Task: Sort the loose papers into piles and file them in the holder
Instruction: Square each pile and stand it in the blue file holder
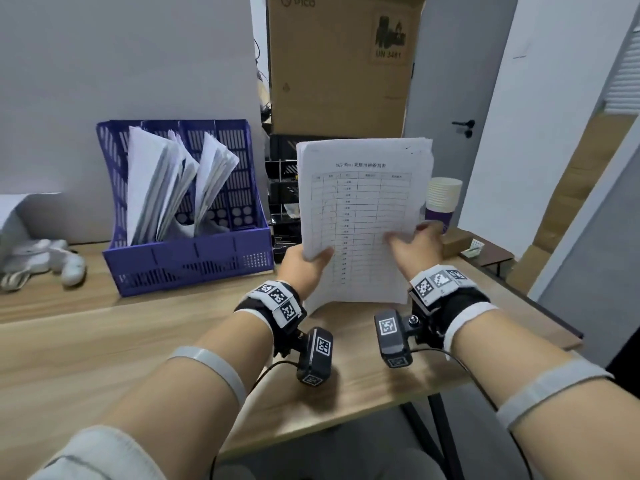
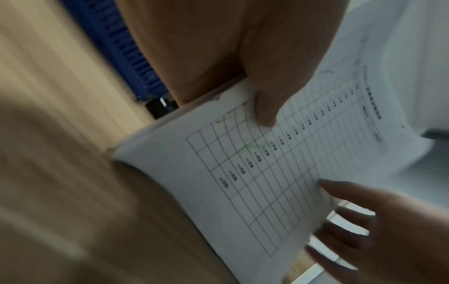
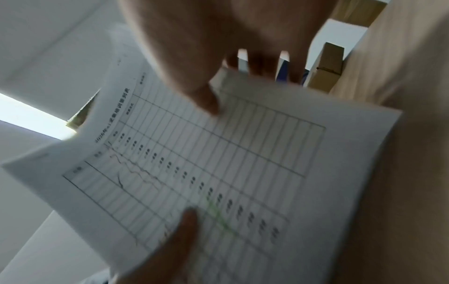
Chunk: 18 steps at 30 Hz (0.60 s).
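Papers (image 1: 363, 209) printed with a ruled table stand nearly upright as one stack above the wooden desk (image 1: 104, 341), held between both hands. Left hand (image 1: 304, 265) pinches the lower left edge, thumb across the front. Right hand (image 1: 415, 244) grips the right edge, thumb in front and fingers behind. Left of them, the blue file holder (image 1: 187, 258) sits on the desk with sheets leaning in its compartments. Stacked paper cups (image 1: 443, 199) stand just behind the right hand.

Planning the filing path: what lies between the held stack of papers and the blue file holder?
In the head view, only bare wooden desk separates the stack of papers from the blue file holder.
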### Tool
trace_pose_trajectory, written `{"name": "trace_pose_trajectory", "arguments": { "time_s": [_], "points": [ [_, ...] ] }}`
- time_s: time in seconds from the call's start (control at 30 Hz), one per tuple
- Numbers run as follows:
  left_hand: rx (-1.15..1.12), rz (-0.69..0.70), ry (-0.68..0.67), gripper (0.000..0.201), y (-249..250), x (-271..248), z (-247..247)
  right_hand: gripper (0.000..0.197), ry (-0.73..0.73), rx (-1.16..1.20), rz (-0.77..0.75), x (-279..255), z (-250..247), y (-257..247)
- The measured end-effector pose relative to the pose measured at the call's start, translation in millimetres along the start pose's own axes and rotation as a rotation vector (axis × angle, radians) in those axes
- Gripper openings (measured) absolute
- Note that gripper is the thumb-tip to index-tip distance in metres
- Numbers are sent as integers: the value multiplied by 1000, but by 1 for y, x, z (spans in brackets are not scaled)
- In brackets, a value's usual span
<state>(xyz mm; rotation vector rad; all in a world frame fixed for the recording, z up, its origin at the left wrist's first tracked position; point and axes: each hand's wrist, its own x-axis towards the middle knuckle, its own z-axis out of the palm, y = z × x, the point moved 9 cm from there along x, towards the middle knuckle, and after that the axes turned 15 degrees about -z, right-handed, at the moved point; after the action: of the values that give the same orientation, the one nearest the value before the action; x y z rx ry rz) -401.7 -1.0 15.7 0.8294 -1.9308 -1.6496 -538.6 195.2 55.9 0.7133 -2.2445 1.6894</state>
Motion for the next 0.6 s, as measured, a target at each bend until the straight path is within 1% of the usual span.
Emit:
{"name": "trace_pose_trajectory", "arguments": {
  "time_s": [0.03, 0.07, 0.1, 0.13, 0.17, 0.2, 0.23, 0.27, 0.3, 0.33, 0.37, 0.4, 0.43, 0.47, 0.5, 0.57, 0.6],
  "points": [
    [29, 6, 18, 28, 2, 1, -4, 55, 101, -82, 2, 3, -11, -2],
    [41, 14, 47, 30, 3, 2, -10, 55, 179, -111, 4, 4, -20, -9],
    [47, 17, 85, 30, 6, 3, -17, 53, 174, -97, 8, 7, -20, -16],
    [45, 18, 124, 26, 8, 4, -25, 50, 66, -38, 4, 11, -7, -24],
    [53, 18, 165, 20, 11, 5, -34, 51, -123, 47, -1, 14, 17, -31],
    [64, 23, 202, 16, 16, 5, -42, 60, -337, 141, 7, 7, 44, -43],
    [79, 35, 241, 19, 20, 4, -49, 77, -519, 209, 17, -3, 70, -54],
    [89, 65, 272, 26, 27, 1, -56, 94, -646, 219, 0, -15, 89, -71],
    [101, 104, 290, 33, 34, -3, -60, 109, -713, 182, -44, -22, 106, -86],
    [113, 142, 289, 38, 41, -8, -63, 118, -742, 135, -105, -28, 118, -103],
    [138, 173, 291, 40, 46, -9, -65, 122, -741, 117, -158, -29, 129, -119],
    [173, 188, 292, 40, 49, -9, -68, 121, -722, 133, -174, -29, 138, -132],
    [188, 208, 287, 37, 53, -8, -71, 115, -691, 168, -177, -26, 147, -142],
    [162, 229, 256, 29, 55, -7, -74, 102, -665, 189, -173, -22, 152, -152],
    [126, 254, 233, 25, 59, -8, -78, 82, -644, 187, -187, -18, 156, -160],
    [107, 303, 200, 40, 69, -15, -89, 41, -618, 114, -239, -11, 157, -178],
    [110, 320, 150, 45, 75, -19, -92, 36, -607, 87, -271, -6, 158, -184]
  ]
}}
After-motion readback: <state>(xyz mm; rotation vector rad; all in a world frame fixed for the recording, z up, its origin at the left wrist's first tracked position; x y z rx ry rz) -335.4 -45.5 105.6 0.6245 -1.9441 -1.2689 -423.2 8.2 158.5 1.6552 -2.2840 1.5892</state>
